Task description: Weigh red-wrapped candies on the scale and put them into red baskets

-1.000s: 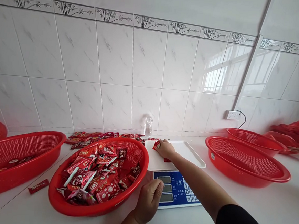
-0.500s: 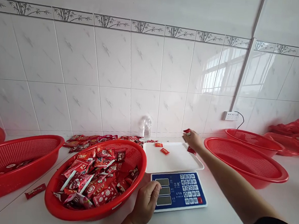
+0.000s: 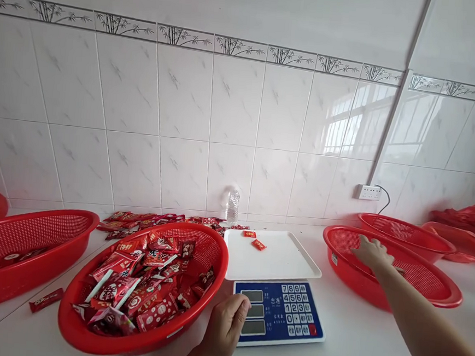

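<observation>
Four baskets (image 3: 125, 345), one heaped with packets (image 3: 159, 308); two more packets on one tray (image 3: 271, 266). Left hand (image 3: 224, 329) clenched; right hand (image 3: 373, 252), fingers released, above the right front basket (image 3: 356, 282).

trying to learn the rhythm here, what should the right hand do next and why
Perhaps move the right hand to the white tray: two red packets lie there, while that hand is over the red basket right of the scale.

Bright window glare on tiles (image 3: 340, 126)
</observation>
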